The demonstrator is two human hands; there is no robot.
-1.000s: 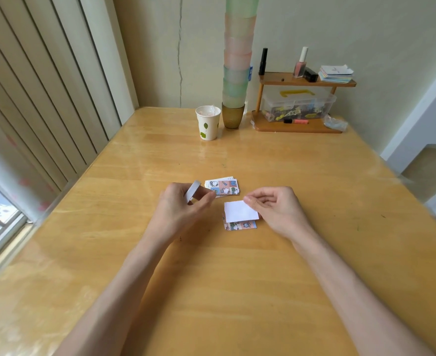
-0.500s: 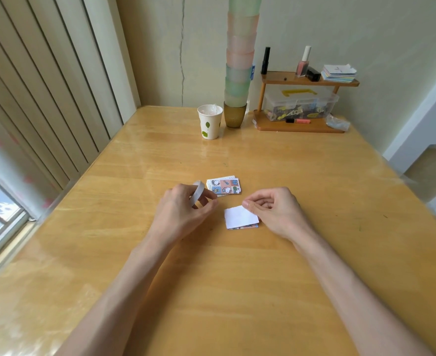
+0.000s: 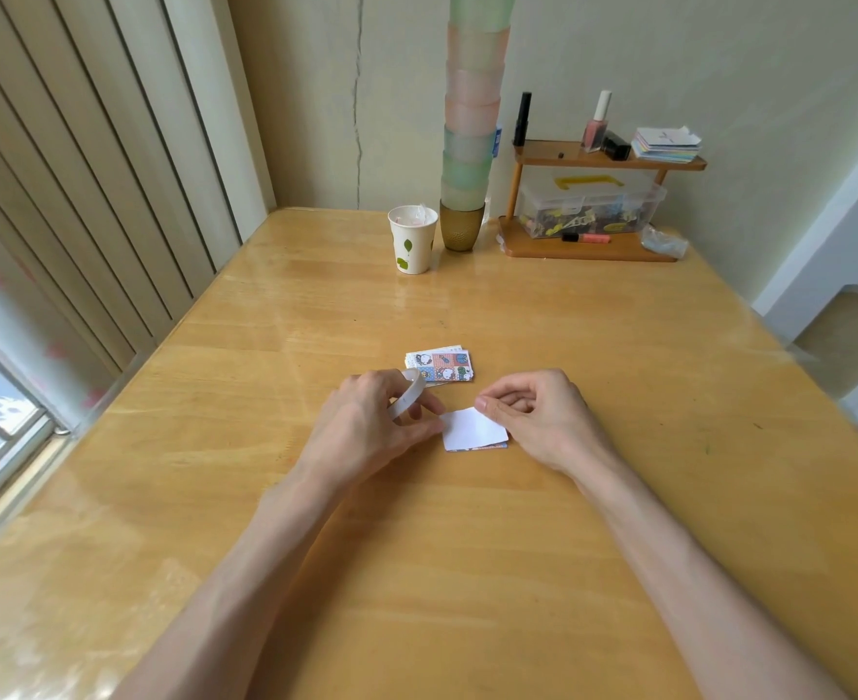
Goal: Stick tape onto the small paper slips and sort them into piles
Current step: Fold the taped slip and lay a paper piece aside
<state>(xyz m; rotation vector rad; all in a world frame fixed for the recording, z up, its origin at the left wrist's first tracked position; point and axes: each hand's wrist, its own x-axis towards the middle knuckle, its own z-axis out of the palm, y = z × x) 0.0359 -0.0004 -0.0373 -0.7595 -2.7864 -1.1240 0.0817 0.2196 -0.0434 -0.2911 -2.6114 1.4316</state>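
**Figure: Slip lowered onto the near pile, both hands occupied**

The left hand (image 3: 366, 421) grips the tape roll (image 3: 406, 399), a pale translucent ring held on edge between curled fingers and thumb. The right hand (image 3: 538, 416) pinches the far right corner of a white slip (image 3: 472, 429) between thumb and forefinger, its other fingers curled.

One second before, the slip was held clear of the near pile (image 3: 477, 448), whose printed top sheet showed along the slip's near side. The slip now lies low over that pile, so that only a thin coloured edge shows at its near side. The left hand has also closed in. Its thumb, formerly apart from the slip, now reaches the slip's left corner. The printed pile (image 3: 442, 366), just beyond the tape roll toward the far edge of the bench (image 3: 467, 573), has not moved.

Both piles sit about midway between the left and right edges. A paper cup (image 3: 412, 239), a tall stack of cups (image 3: 469, 118) and a small wooden rack (image 3: 593, 250) stand along the far edge.

Whether the left thumb actually touches the slip cannot be told. No loose tape end or tape on the slip can be made out. The tape roll hides the printed pile's near left corner, the cup stack is cut off by the top of the view, and both forearms run out at the bottom.
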